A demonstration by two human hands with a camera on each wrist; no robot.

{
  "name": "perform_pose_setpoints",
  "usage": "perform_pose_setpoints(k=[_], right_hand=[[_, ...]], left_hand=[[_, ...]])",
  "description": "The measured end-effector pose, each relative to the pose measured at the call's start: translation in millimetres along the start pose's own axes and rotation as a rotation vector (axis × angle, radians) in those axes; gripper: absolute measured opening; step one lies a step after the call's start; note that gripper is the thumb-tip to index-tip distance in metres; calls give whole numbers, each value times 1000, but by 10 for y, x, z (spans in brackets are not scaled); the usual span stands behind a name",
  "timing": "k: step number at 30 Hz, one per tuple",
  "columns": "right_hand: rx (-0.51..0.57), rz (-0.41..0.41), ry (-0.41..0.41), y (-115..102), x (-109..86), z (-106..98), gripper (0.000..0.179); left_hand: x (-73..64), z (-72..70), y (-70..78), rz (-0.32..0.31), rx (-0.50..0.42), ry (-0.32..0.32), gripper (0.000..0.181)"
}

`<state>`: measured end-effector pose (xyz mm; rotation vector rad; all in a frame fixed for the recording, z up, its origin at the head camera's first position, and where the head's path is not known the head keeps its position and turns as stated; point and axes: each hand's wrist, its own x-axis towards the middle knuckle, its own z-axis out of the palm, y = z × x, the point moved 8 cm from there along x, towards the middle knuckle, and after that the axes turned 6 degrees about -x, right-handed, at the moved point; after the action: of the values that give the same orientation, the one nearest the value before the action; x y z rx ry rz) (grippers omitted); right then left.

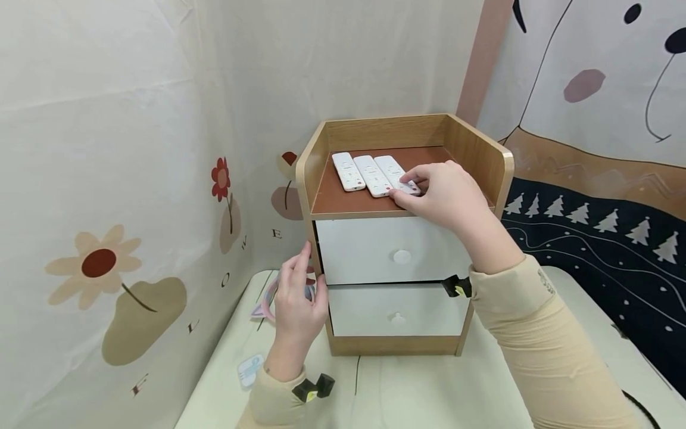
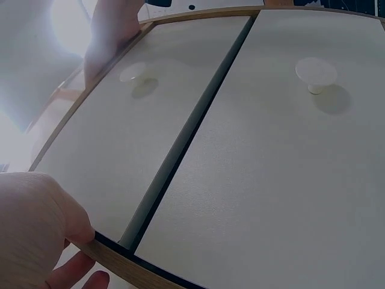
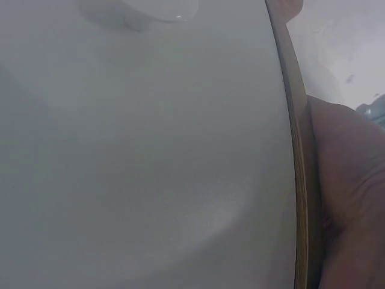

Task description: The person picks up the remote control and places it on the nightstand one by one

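Observation:
A small wooden cabinet (image 1: 396, 345) with two white drawers stands in front of me in the head view. On its brown top lie three white remote controls side by side: a left one (image 1: 348, 171), a middle one (image 1: 372, 175) and a right one (image 1: 390, 168). My right hand (image 1: 450, 193) pinches the near end of the right remote, which it partly covers. My left hand (image 1: 297, 304) rests against the cabinet's left side with fingers extended, the thumb at the front edge. In the left wrist view, that thumb (image 2: 78, 223) touches the wooden edge (image 2: 126, 265).
Raised wooden walls (image 1: 386, 132) border the cabinet top at the back and sides. Both drawers, the upper (image 1: 359, 250) and lower (image 1: 359, 310), have round white knobs. Left of the cabinet lie a pink-purple ring-shaped thing (image 1: 267, 307) and a small blue-white flat item (image 1: 250, 370).

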<state>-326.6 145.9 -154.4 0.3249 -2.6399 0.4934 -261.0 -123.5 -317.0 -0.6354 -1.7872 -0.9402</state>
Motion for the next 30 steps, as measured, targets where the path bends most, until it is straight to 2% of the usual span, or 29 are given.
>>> perform_pose_setpoints(k=[9,22,30], right_hand=[[22,-5,0,-10,5,-17,42],[10,-11,0,-4,-15,-22,44],[14,-32,59,-12,-68,-14,50]], left_hand=[[11,-2,-11,26,7,17,70],[20,2,-4,12,3,1,69],[3,3,9,42,6,9,74]])
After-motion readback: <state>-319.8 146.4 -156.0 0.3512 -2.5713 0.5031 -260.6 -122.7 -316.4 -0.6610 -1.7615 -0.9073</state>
